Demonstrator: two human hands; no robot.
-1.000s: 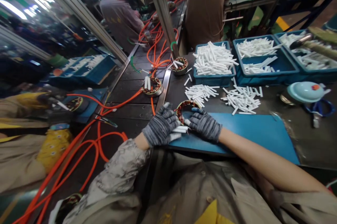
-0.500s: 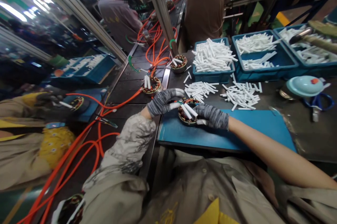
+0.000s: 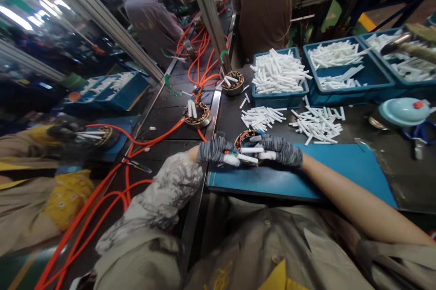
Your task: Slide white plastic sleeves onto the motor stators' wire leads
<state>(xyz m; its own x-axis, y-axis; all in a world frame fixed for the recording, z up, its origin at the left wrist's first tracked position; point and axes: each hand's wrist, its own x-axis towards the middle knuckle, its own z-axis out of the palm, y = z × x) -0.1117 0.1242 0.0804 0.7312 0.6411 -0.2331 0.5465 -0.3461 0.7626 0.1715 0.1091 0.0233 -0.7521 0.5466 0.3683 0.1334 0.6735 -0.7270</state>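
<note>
A round stator with copper windings (image 3: 245,138) rests on the near left end of a blue mat (image 3: 327,172). My left hand (image 3: 214,150), in a grey knit glove, curls against its left side with white tubes (image 3: 250,154) under the fingers. From the right, my right hand (image 3: 281,149), gloved the same, closes on the stator's rim and on white tubes lying across it.
Loose white tubes (image 3: 315,124) lie behind the mat. Blue bins (image 3: 277,99) full of tubes stand at the back. Two more stators (image 3: 197,114) sit on the belt among orange cables (image 3: 112,176). A teal lid (image 3: 402,110) lies right. Other people work at left and behind.
The stator stood tilted a second ago and now lies flat on the mat. My hands have closed in on both sides of it, with white tubes now lying across its top.
</note>
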